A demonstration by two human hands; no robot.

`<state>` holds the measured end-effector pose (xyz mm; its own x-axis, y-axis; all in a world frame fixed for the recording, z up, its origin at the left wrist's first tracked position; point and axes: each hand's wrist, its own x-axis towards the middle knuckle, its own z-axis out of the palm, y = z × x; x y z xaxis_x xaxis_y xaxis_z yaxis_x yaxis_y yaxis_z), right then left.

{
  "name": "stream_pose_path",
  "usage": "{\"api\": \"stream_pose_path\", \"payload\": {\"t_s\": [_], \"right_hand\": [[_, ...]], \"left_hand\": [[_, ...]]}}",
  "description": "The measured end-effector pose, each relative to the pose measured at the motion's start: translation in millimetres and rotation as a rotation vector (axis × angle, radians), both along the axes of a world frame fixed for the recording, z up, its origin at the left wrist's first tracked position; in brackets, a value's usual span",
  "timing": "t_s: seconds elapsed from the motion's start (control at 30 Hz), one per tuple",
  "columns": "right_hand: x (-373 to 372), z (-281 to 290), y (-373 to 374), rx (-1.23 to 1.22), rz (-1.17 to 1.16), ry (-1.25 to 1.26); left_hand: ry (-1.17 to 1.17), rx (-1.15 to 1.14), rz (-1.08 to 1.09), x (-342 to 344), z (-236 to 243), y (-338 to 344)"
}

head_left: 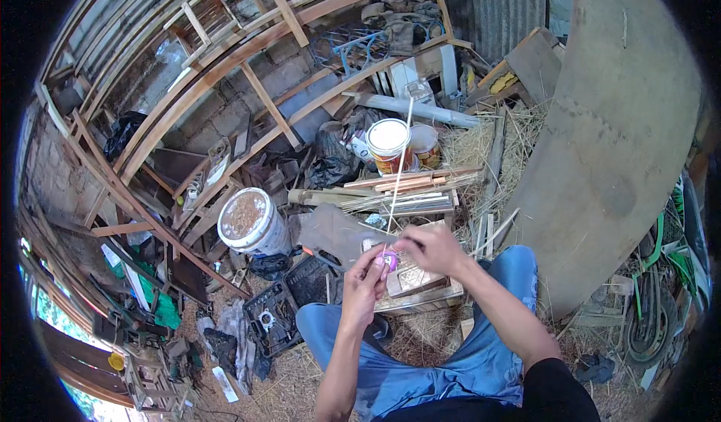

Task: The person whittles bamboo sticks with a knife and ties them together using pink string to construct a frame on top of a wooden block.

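My left hand [364, 287] is closed around a small purple object [390, 261], with the lower end of a long, thin pale strip [398, 182] at its fingertips. The strip rises upward past a white-lidded bucket. Just right of it my right hand [423, 251] has its fingers bent and drawn together near the strip's lower end; what they hold is too small to make out. Below both hands, between my knees, lies a stack of wooden blocks [420, 294], partly hidden by my right hand and arm.
Ahead are bundled slats [364, 197], two buckets [389, 137] [425, 152] and a grey pipe [428, 111]. A white pail [248, 215] and black plastic case [266, 317] sit left. A large board [608, 122] leans at right. Wooden frames [173, 91] and straw surround me.
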<state>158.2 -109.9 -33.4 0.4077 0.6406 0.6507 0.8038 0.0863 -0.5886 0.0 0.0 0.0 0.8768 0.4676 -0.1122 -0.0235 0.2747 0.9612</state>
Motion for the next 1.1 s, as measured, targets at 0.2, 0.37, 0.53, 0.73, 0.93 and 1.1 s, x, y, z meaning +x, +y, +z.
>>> {"api": "stream_pose_path", "payload": {"t_s": [0.2, 0.37, 0.53, 0.73, 0.93, 1.1], "right_hand": [[-7.0, 10.4, -12.9, 0.034, 0.068, -0.156], [0.6, 3.1, -7.5, 0.136, 0.041, -0.074], [14.8, 13.7, -17.1, 0.005, -0.114, -0.052], [-9.7, 0.8, -8.3, -0.043, 0.064, -0.076], [9.1, 5.3, -7.4, 0.012, 0.125, 0.174], [-16.8, 13.4, -10.8, -0.183, 0.516, 0.764]], "left_hand": [[0.047, -0.076, 0.002, -9.9, 4.2, -9.4], [0.025, -0.092, -0.132, -11.3, 4.6, -1.2], [0.004, -0.047, -0.079, -24.0, -7.6, -4.7], [0.037, 0.023, -0.085, -15.5, -6.9, -0.8], [0.034, -0.003, -0.080, -13.5, -8.1, -3.0], [0.048, 0.137, -0.030, -10.0, -15.0, -0.5]]}}
